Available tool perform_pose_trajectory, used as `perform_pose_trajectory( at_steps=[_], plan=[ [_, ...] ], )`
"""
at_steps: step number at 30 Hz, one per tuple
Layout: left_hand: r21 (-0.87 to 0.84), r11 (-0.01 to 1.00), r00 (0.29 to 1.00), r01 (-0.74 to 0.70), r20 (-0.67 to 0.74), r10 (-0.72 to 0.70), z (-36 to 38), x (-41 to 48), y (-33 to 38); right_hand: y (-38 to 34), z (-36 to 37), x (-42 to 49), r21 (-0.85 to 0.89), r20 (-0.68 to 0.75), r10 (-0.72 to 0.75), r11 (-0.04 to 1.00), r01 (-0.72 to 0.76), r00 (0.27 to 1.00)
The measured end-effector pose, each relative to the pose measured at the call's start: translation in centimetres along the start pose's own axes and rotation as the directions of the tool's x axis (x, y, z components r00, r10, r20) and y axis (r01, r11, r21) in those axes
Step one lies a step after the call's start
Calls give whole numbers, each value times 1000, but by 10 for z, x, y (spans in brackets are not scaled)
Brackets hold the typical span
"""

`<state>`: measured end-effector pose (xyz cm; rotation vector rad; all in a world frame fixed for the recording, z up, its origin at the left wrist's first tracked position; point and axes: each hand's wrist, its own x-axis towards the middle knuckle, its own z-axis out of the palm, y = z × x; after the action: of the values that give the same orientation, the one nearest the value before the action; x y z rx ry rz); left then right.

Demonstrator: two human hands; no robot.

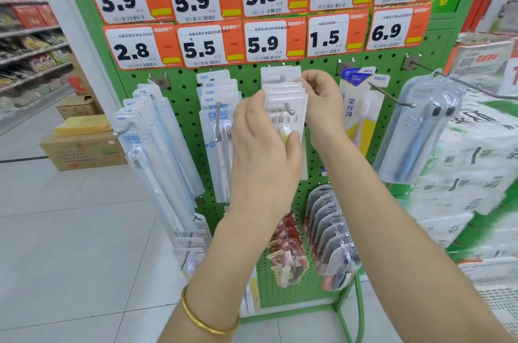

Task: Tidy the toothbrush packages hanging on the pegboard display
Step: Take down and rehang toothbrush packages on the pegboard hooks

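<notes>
Middle stack (283,90): in work; our left hand (263,143) grips its front, our right hand (322,99) pinches its top.
Remaining: we judge the fanned stack (157,132) untidy.

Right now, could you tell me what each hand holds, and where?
Both hold the white toothbrush packages on the middle hook: left hand grips their left edge, right hand pinches the upper right corner.

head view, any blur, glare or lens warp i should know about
Head view: wide-angle warp leans the green perforated pegboard and fans the orange-and-white price tags; light even, no hard shadows; the white plastic toothbrush packages at centre look washed out; right edge smeared.
</notes>
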<state>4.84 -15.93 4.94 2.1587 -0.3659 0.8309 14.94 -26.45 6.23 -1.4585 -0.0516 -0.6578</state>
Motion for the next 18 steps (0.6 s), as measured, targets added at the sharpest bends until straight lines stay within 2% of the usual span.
perform_pose_trajectory(
  at_steps=[10, 18],
  plan=[
    [2, 998, 989, -60, -132, 59, 6, -3, 0, 9, -10, -14, -15, -158, -61, 998, 59, 986],
    [49, 973, 951, -226, -207, 231, 9, -16, -3, 8, -23, -42, -73, -252, -116, 992, 100, 961]
  ],
)
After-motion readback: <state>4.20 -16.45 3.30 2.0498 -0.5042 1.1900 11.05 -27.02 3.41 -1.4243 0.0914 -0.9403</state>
